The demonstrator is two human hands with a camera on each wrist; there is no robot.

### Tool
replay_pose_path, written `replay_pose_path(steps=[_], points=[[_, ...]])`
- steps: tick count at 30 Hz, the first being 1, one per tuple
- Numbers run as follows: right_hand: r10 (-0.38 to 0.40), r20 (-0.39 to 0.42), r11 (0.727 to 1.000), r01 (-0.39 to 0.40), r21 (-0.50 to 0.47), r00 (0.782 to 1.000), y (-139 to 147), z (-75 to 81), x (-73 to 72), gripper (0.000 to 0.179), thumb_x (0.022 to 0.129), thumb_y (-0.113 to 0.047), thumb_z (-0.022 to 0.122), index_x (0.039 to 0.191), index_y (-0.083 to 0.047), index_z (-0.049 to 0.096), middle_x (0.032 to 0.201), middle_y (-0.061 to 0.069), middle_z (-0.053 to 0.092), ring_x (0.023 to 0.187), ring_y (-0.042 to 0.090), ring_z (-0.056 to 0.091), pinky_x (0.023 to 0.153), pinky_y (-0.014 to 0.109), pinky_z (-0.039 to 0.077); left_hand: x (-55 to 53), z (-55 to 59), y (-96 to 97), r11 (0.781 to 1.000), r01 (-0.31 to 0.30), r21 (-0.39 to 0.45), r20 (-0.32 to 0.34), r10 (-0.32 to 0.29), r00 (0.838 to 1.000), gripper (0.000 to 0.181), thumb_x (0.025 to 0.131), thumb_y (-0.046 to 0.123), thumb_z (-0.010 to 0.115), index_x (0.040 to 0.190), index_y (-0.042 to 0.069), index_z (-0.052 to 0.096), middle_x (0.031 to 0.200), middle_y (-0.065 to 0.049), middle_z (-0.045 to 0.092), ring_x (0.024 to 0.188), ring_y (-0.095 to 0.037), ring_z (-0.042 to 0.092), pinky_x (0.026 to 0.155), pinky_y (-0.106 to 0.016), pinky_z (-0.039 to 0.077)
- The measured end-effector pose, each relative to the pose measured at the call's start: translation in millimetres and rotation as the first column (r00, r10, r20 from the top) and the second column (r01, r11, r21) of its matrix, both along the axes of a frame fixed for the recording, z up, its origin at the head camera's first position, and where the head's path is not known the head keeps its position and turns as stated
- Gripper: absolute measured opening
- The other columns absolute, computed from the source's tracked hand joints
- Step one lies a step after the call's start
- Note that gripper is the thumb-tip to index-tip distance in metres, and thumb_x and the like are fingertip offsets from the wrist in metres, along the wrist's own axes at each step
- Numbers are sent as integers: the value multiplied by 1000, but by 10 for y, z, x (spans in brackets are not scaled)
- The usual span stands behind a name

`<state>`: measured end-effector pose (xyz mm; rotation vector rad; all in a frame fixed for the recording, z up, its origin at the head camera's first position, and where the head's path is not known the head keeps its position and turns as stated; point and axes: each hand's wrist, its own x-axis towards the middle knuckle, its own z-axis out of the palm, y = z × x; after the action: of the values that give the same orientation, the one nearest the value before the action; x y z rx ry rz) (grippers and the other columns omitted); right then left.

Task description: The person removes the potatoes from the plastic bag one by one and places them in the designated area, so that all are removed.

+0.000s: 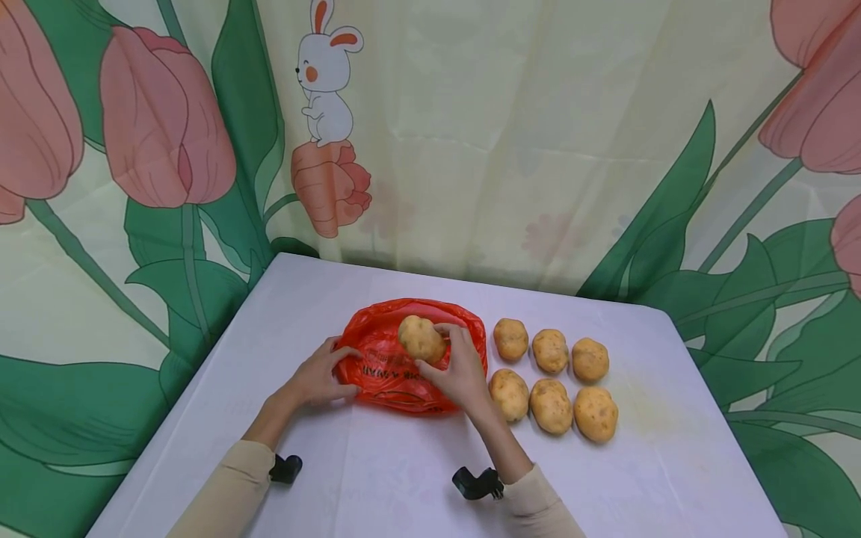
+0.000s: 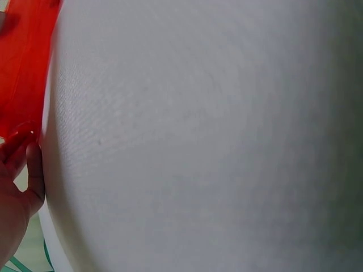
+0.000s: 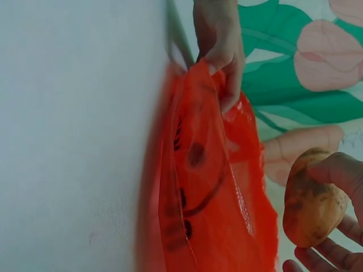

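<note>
A red plastic bag point(image 1: 393, 392) with dark printing lies with its mouth spread on the table. My left hand point(image 1: 318, 378) holds the bag's left rim, fingers inside and thumb outside; the right wrist view shows this hand point(image 3: 220, 42) at the bag's edge. Above the bag's mouth, my right hand point(image 1: 463, 373) grips a potato point(image 1: 420, 338) between thumb and fingers. The same potato point(image 3: 313, 204) appears clear of the bag in the right wrist view. Only the thumb and part of the left hand point(image 2: 17, 198) show in the left wrist view, against the red plastic.
Several potatoes point(image 1: 551, 405) stand in two rows right of the bag, close to my right forearm. The white-covered table point(image 1: 377, 478) ends at the back against a curtain point(image 1: 471, 187) printed with tulips and a rabbit.
</note>
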<state>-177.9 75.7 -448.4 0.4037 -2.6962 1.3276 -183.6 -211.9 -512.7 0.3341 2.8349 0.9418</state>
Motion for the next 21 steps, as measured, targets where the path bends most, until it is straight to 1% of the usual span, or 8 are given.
replay_pose_path(steps=[3,9,13,21], points=[[12,0,1000,-12,-8,1000,14,22,65,62,83,-23,84,135,-13,52,128,6,53,117,23,55,98,45,51,-2,0,-1,1000,3,0,1,-3,1000,62,75,36,80,132,21,62,152,-15,39,138,-38,42,105,-63,47],[53,-10,998,-53,-42,999,77,31,166,61,82,-21,85,134,-14,53,126,5,55,117,22,55,97,50,52,2,-1,-1,1000,11,6,-4,-11,1000,62,75,36,81,132,21,62,152,-15,40,138,-38,42,104,-62,47],[70,-9,996,-71,-51,997,134,32,209,61,82,-20,86,133,-14,54,128,4,55,118,23,55,99,54,51,7,1,-2,1000,12,4,-6,-12,1000,61,75,36,80,132,22,62,152,-15,39,138,-38,42,104,-62,47],[72,-35,997,-73,-36,997,237,28,266,61,81,-19,86,133,-13,54,128,5,56,117,24,55,97,55,53,3,6,4,1000,2,-2,4,-2,1000,61,75,36,80,132,22,62,152,-15,39,138,-38,42,104,-62,48]])
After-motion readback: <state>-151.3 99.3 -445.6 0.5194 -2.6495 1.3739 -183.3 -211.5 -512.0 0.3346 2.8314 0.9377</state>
